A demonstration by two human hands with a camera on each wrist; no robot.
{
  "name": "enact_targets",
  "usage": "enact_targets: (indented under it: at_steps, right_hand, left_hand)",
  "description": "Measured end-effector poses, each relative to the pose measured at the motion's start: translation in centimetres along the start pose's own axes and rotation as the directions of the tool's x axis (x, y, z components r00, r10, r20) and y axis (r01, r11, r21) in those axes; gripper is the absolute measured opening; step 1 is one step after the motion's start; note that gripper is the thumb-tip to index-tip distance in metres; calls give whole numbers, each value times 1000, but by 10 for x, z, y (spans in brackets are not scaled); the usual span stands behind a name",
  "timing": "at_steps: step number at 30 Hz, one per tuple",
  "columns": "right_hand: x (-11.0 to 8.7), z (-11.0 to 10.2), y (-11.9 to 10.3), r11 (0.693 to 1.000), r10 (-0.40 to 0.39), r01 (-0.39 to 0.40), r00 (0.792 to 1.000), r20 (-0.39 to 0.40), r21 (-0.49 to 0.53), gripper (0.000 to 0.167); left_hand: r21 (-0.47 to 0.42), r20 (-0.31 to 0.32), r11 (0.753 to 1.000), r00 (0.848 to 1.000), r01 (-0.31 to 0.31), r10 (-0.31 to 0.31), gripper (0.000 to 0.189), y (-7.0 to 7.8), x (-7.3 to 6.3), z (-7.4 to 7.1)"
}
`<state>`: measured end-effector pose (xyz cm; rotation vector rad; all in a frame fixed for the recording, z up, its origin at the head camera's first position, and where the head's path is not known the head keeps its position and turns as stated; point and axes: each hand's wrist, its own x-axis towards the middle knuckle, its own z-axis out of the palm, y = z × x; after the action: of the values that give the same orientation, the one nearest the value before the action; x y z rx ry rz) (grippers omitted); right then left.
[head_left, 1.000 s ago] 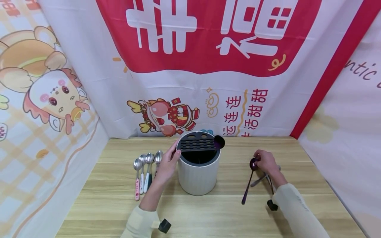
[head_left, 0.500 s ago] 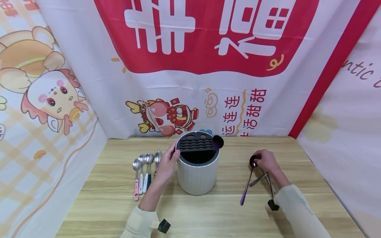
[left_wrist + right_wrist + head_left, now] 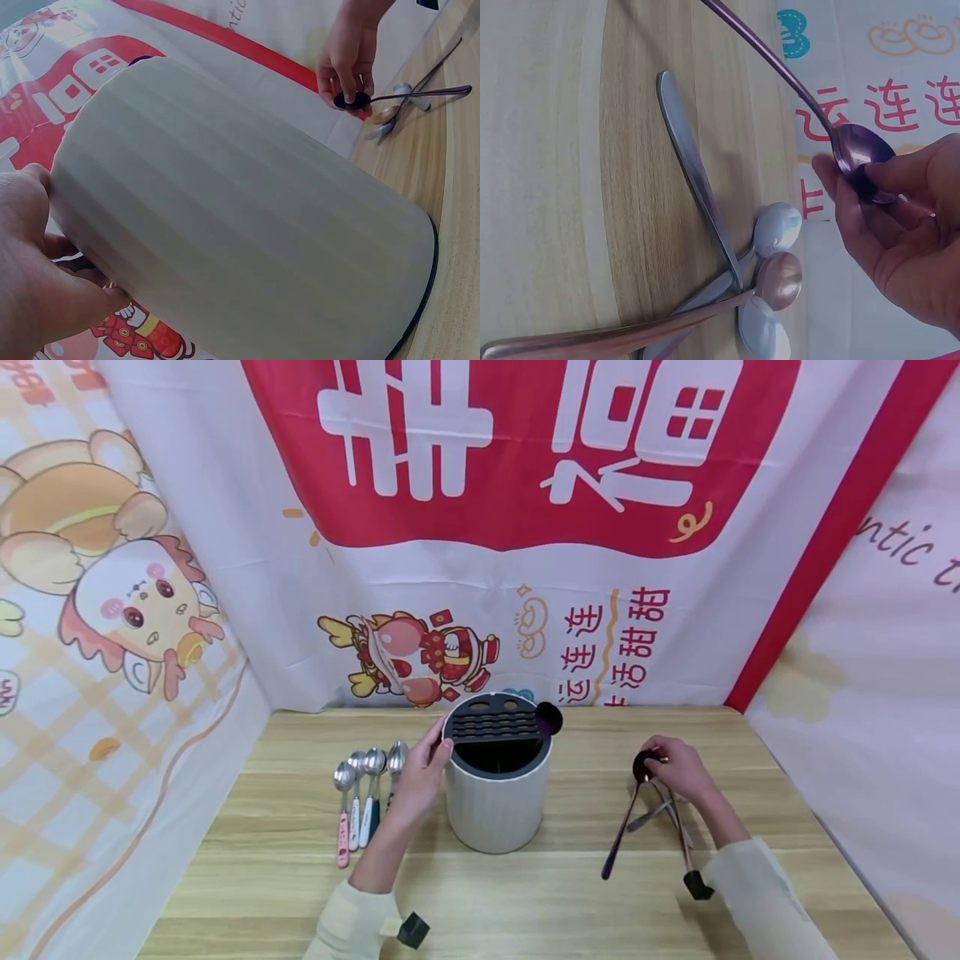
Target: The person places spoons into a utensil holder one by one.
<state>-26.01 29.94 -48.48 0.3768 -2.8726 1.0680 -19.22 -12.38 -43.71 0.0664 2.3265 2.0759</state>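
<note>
My left hand (image 3: 420,768) holds the upper left side of a white utensil holder (image 3: 495,814) with a black slotted top; in the left wrist view the thumb and fingers (image 3: 56,247) lie against its wall. A dark purple spoon bowl (image 3: 550,720) juts over the holder's right rim, its handle hidden. On the right, my right hand (image 3: 678,768) pinches a purple spoon (image 3: 859,146) by its bowl, the handle slanting down and to the left. Below that hand, a copper spoon (image 3: 780,281) and silver spoons (image 3: 778,227) lie crossed on the table.
Several silver spoons (image 3: 373,764) with pink, white and dark green handles lie in a row left of the holder, partly behind the left forearm. Printed cloth (image 3: 495,560) hangs at the back and both sides of the wooden table (image 3: 570,902).
The right hand, pinching the purple spoon, has shifted slightly; the spoon's handle end has swung a little left. More of the crossed spoons shows beneath it. The left hand stays on the utensil holder.
</note>
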Motion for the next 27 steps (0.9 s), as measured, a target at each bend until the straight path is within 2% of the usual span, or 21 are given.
enact_targets:
  at_steps: [3,6,13,17,21,27]
  right_hand:
    - [-2,2,-1,995,30,-34,999,39,97,13]
    - [-5,2,-3,977,58,-69,997,56,202,16]
    - [-11,-2,-10,936,78,-74,997,2,343,25]
    - [-14,-5,-15,910,103,-83,994,-28,406,31]
    - [-18,-8,-20,897,113,-76,992,-61,435,30]
    - [-21,-12,-28,871,112,-66,992,-66,486,34]
  left_hand:
    - [3,-2,1000,1000,9,-9,51,0,0,0]
    - [9,-9,1000,1000,22,-22,51,-1,-1,1]
    - [23,-10,1000,1000,4,-3,52,-1,1,1]
    - [27,-11,1000,1000,13,-13,51,0,1,1]
    - [27,-9,1000,1000,9,-9,52,3,0,1]
    - [28,-12,1000,1000,0,0,52,4,-2,0]
